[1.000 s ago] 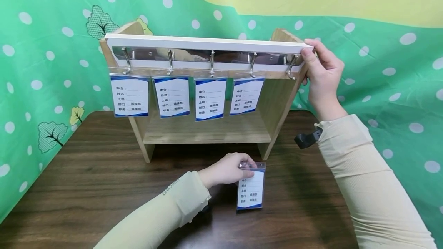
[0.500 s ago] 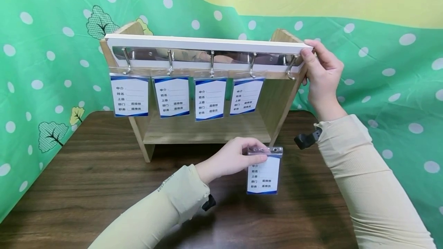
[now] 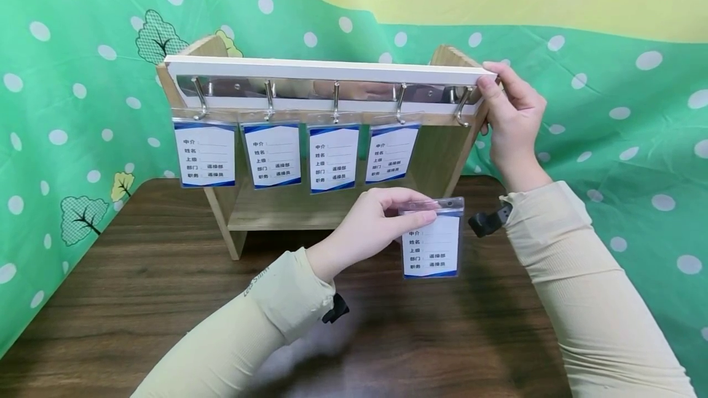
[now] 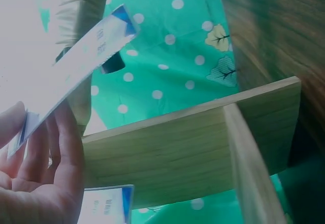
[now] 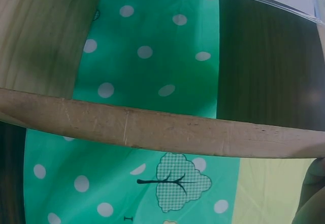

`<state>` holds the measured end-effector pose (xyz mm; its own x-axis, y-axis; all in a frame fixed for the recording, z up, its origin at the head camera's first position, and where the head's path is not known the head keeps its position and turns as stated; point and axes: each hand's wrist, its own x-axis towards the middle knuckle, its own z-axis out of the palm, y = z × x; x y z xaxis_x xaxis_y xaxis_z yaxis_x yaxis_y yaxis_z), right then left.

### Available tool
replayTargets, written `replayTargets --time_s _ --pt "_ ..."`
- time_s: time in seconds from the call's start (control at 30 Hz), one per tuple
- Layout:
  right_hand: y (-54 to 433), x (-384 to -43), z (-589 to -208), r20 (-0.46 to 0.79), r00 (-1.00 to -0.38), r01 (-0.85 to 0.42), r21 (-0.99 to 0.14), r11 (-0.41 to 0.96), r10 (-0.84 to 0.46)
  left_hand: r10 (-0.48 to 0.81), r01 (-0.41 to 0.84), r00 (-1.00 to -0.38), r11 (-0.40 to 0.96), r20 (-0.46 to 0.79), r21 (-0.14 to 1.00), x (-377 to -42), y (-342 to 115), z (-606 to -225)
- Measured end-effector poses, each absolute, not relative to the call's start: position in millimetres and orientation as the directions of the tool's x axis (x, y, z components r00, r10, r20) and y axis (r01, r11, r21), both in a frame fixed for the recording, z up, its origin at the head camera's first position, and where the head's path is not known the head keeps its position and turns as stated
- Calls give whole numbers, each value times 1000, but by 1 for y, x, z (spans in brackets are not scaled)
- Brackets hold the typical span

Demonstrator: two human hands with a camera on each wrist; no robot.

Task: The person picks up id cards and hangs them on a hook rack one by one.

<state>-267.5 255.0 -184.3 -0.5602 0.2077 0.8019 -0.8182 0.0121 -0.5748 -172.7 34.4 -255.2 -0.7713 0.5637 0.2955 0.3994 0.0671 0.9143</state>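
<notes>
In the head view my left hand (image 3: 381, 223) pinches a clear badge holder (image 3: 432, 245) by its top edge, thumb in front. The badge hangs upright above the table, below the right end of the hook rail. In the left wrist view the same badge holder (image 4: 76, 61) shows slanted, between the thumb and fingers of my left hand (image 4: 45, 168). My right hand (image 3: 514, 121) grips the right end of the white hook rail (image 3: 332, 67), thumb on the front. Little of it shows in the right wrist view. Several like badges (image 3: 332, 158) hang from the metal hooks.
The rail sits on a wooden shelf stand (image 3: 332, 214) on a dark wood table (image 3: 138, 300). The rightmost hook (image 3: 462, 107) is close to my right hand. A green and yellow patterned cloth (image 3: 619, 152) hangs behind.
My left hand has lifted the badge holder from the table and carried it up and to the right. My right hand stays on the rail's end.
</notes>
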Motion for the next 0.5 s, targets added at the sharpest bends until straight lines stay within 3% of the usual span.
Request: replayTargets --time_s 0.5 --pt "253 -267 -184 812 -541 -827 -561 36 219 541 399 -786 72 300 914 -170 34 -228"
